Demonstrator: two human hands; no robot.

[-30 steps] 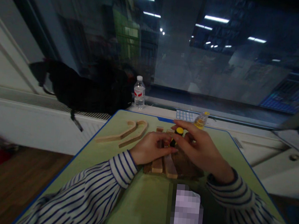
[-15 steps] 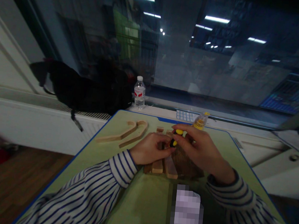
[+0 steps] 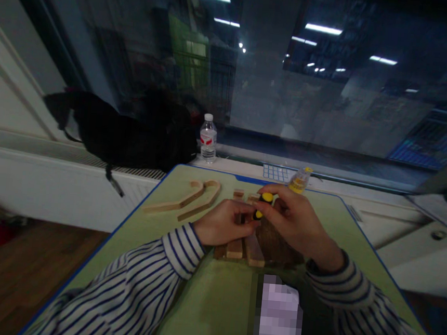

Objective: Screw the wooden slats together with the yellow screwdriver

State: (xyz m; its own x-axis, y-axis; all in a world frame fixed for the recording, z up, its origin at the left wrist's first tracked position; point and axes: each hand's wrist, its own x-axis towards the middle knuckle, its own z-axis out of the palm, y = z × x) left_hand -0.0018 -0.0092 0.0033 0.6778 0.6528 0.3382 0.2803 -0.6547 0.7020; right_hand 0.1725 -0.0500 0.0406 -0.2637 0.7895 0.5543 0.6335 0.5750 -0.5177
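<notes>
Between the thumb and fingers of my right hand (image 3: 300,224) is a short yellow-and-black handle that looks like a screwdriver (image 3: 267,198); its shaft is hidden. My left hand (image 3: 224,222) is closed close by, its fingertips at the handle's lower end, and I cannot make out what they pinch. Under both hands lie light wooden strips (image 3: 255,253) on a dark brown wooden board (image 3: 279,248). Two curved, hook-shaped wooden pieces (image 3: 200,204) rest to the left of my left hand.
The light green table (image 3: 129,263) has a blue edge. A bottle with a yellow cap (image 3: 299,179) is behind my right hand. On the sill stand a water bottle (image 3: 208,140) and a black bag (image 3: 132,136), below a large window.
My right hand has shifted and turned slightly around the screwdriver, so its yellow end faces up a little more. My left hand stays nearly still.
</notes>
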